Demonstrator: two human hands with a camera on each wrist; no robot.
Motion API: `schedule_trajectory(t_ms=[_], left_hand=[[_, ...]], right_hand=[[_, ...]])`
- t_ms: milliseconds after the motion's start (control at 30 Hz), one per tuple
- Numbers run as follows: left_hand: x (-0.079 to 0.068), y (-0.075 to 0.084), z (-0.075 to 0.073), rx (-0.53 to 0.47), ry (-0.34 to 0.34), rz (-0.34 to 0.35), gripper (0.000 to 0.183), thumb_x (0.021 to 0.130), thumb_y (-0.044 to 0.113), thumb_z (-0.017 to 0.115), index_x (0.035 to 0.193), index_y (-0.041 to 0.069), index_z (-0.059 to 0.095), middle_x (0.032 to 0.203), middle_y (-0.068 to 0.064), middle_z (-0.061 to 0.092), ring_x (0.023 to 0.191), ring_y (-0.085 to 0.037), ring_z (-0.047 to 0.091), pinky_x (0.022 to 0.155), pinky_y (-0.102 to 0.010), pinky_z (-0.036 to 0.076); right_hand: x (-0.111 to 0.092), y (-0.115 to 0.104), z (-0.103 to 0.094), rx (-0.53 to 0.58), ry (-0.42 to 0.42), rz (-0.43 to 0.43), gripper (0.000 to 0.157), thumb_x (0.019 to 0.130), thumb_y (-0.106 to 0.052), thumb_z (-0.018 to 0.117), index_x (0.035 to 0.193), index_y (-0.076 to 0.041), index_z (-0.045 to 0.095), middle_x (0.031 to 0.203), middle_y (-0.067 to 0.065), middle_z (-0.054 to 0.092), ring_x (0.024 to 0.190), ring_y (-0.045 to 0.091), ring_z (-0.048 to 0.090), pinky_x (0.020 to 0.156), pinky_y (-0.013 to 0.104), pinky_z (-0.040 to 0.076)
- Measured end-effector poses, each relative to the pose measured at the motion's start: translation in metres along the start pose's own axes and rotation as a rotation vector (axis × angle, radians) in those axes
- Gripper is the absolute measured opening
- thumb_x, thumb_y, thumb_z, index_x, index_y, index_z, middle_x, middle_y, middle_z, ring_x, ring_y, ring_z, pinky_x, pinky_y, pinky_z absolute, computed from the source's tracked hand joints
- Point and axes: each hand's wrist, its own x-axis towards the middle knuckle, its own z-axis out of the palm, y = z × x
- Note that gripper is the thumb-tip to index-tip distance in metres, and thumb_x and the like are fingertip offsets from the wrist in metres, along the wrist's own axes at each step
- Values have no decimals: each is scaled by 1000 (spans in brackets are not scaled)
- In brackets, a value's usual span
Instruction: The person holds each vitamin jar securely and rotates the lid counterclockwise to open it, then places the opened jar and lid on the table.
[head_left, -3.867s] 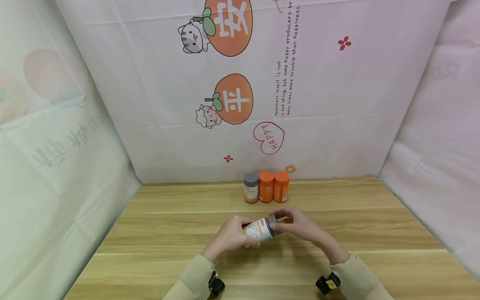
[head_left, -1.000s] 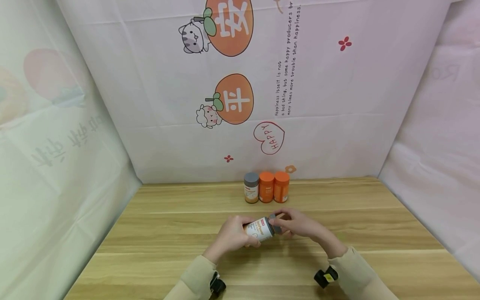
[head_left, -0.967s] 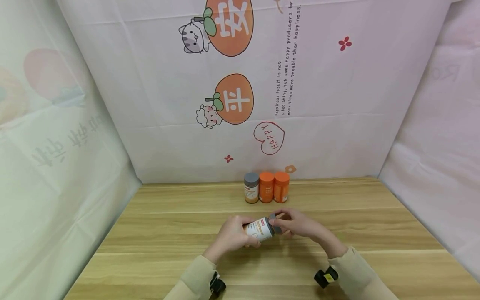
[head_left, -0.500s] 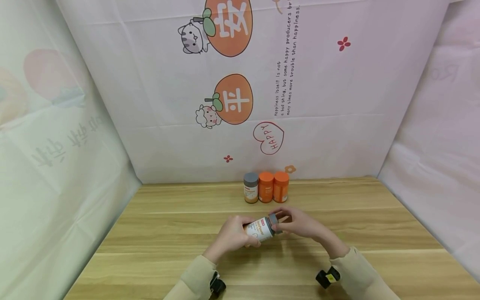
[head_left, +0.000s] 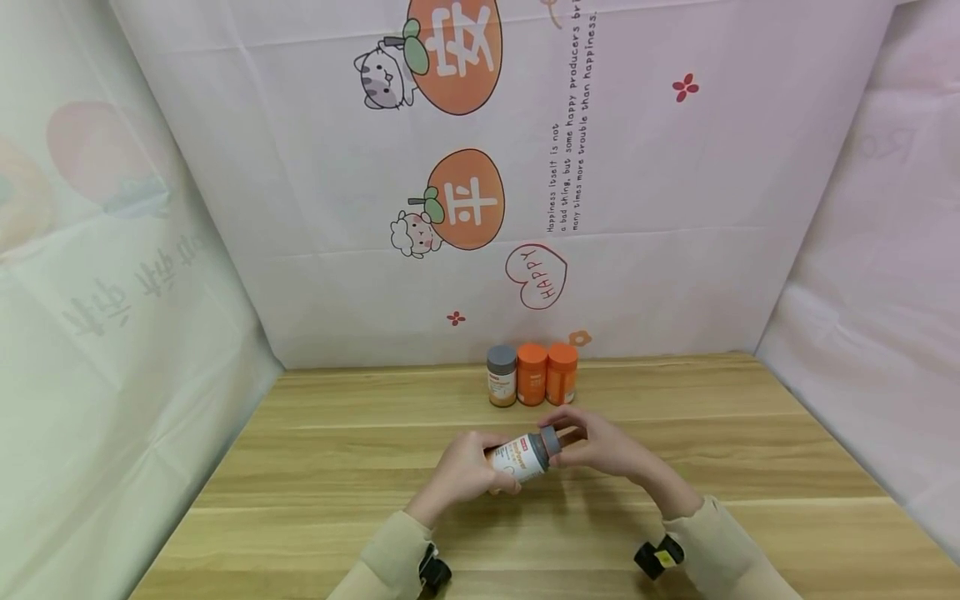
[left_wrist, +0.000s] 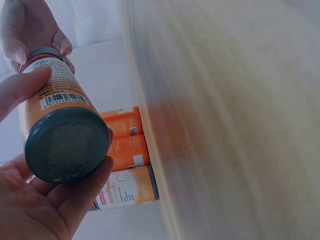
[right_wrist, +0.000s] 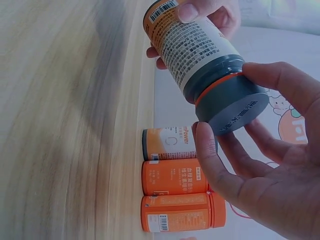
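My left hand [head_left: 467,468] grips a white-and-orange supplement bottle [head_left: 517,460], tilted above the table with its capped end up and to the right. The bottle's dark base [left_wrist: 67,145] faces the left wrist camera. At the other end, my right hand [head_left: 600,446] pinches the grey cap [right_wrist: 232,104] at its rim, thumb on one side and fingers on the other. An orange ring shows between cap and bottle neck in the right wrist view; the cap sits slightly askew there. Whether the threads still engage is hidden.
Behind the hands, a grey-capped bottle [head_left: 502,377] and two orange bottles, one in the middle [head_left: 532,375] and one at the right [head_left: 562,375], stand side by side near the back of the wooden table [head_left: 360,433]. A printed white cloth [head_left: 337,292] hangs behind.
The right fingers have shifted around the cap, with the hand a little higher than half a second ago. More of the cap shows, tipped off the bottle's line. The left hand keeps its place.
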Motion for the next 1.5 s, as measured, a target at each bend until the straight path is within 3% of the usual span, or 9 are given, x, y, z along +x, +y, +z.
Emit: schedule_trajectory(t_ms=[300, 600, 933, 1200, 1500], left_hand=[[0, -1, 0, -2, 16, 12, 54, 57, 19, 85, 109, 13, 71, 84, 0, 66, 69, -12, 58, 51, -29, 51], [2, -4, 1, 14, 31, 36, 55, 59, 20, 84, 111, 13, 69, 89, 1, 67, 74, -11, 58, 57, -27, 50], [4, -7, -2, 29, 69, 50, 56, 60, 19, 84, 113, 11, 66, 96, -1, 66, 80, -14, 58, 68, -29, 48], [5, -9, -8, 25, 110, 65, 56, 61, 16, 83, 114, 10, 65, 98, -3, 67, 82, -14, 58, 69, -29, 49], [8, -12, -13, 10, 119, 59, 54, 63, 16, 83, 113, 9, 64, 99, -4, 66, 84, -17, 59, 70, -31, 50]], right_hand=[[-2, 2, -1, 41, 38, 19, 55, 81, -18, 73, 128, -2, 51, 127, 20, 52, 107, 34, 57, 81, 39, 52], [-2, 7, -1, 61, 75, 86, 51, 83, -24, 72, 129, -11, 54, 125, 18, 56, 109, 32, 58, 83, 39, 52], [-4, 13, -4, 81, 140, 83, 53, 81, -25, 74, 129, -12, 54, 123, 15, 55, 109, 31, 56, 83, 35, 51], [-8, 15, -8, 67, 178, 92, 55, 82, -25, 74, 129, -7, 52, 120, 16, 58, 107, 30, 58, 82, 34, 51], [-6, 20, -11, 113, 165, 101, 59, 80, -23, 75, 128, -1, 48, 114, 18, 62, 101, 27, 61, 78, 29, 52]])
